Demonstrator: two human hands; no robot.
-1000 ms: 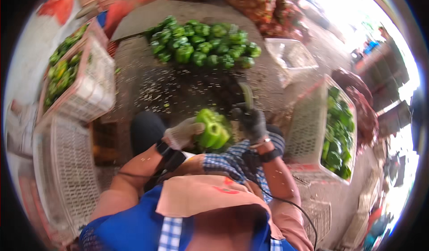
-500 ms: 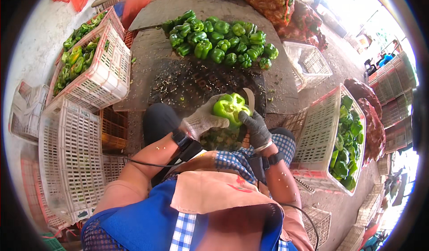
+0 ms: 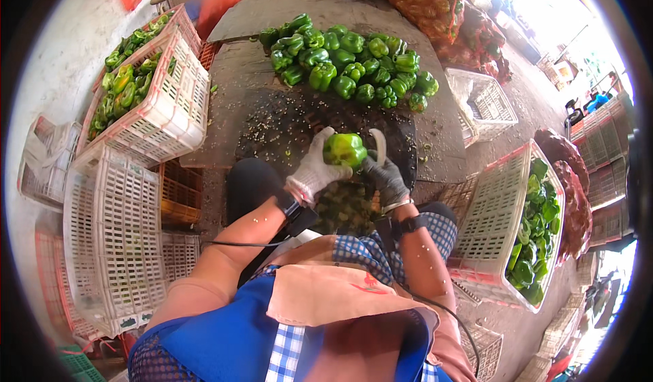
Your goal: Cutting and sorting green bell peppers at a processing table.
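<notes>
A green bell pepper [image 3: 345,149] is held over my lap by my left hand [image 3: 316,166], whose pale knitted glove wraps its left side and underside. In a dark grey glove, my right hand [image 3: 388,181] is closed at the pepper's right side. From its grip a curved knife [image 3: 379,145] points up, its blade standing beside the pepper; the handle is mostly hidden in the fingers. Farther off, a heap of whole green bell peppers [image 3: 354,62] lies on the board [image 3: 224,120]. Between my knees, something with greenish scraps [image 3: 345,209] shows dimly.
Crates of cut peppers stand at the left [image 3: 160,107] and right [image 3: 479,209]. A tall white crate [image 3: 112,239] stands nearer on the left. Filled mesh sacks [image 3: 422,5] sit behind the board, a white crate [image 3: 493,110] beside it. Pale seeds litter the dark mat [image 3: 292,134].
The pepper has turned: its cut, hollow side faced up before, and now smooth outer skin shows. The knife is more upright. The whole scene has shifted slightly rightward.
</notes>
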